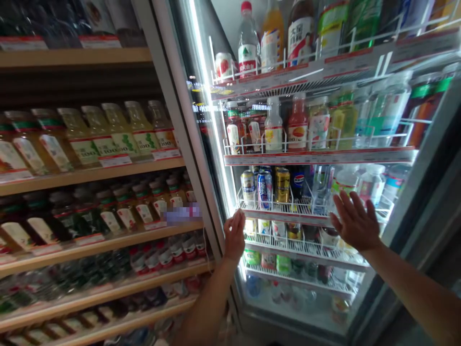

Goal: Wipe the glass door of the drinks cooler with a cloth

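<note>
A lit glass-door drinks cooler (403,158) stands in front of me, its wire shelves full of bottles and cans. My left hand (235,234) lies flat and open at the left edge of the glass, beside the frame (187,144). My right hand (355,222) is spread open against the glass over the middle shelf. Behind the glass just above my hands stand a blue can (264,190), a gold can (283,185) and a Pepsi can (298,182). Neither hand holds anything.
Wooden shelves (90,175) at the left carry rows of juice and tea bottles (108,134) with price tags. The cooler's upper shelf holds tall bottles (248,45). Its dark right frame (425,202) runs down toward the floor.
</note>
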`<state>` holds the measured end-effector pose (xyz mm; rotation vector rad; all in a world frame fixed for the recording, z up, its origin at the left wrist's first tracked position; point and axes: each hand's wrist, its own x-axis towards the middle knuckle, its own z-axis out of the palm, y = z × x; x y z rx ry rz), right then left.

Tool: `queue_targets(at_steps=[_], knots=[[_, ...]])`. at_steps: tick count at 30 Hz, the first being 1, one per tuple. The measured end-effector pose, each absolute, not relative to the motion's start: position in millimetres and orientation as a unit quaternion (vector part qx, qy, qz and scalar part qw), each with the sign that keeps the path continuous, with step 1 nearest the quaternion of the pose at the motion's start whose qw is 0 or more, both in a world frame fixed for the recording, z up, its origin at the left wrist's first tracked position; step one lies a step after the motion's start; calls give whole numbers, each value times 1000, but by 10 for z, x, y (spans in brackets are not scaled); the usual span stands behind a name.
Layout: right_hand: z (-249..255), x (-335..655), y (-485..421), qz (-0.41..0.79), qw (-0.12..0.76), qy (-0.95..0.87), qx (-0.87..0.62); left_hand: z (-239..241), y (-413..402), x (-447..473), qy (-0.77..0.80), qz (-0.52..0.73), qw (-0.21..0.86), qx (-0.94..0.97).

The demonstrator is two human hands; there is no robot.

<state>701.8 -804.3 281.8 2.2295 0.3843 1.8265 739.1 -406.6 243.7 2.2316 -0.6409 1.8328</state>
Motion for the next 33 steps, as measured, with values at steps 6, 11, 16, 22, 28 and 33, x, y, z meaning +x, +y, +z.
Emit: queue_targets(at_steps=[6, 11, 16, 22, 28, 33], knots=[[2809, 7024, -8055, 622, 120, 131, 763, 3429, -4128, 7652, -197, 649, 121, 725], [2849, 6977, -7985, 622, 96, 131, 766, 3128, -4608, 7479, -335, 631, 58, 697], [2859, 6952, -7937, 615, 65, 128, 776, 3394, -4721, 7433, -367, 610, 45, 701], [2861, 6961, -7949, 612, 63, 127, 778, 3835, -4889, 7516, -287, 676, 120, 667], [2881, 6949, -7942, 614, 71, 127, 776, 3418, -5034, 7339, -441, 574, 23, 690], [2872, 6954, -7940, 617, 64, 129, 774, 4026, -5054, 7518, -320, 651, 114, 679]])
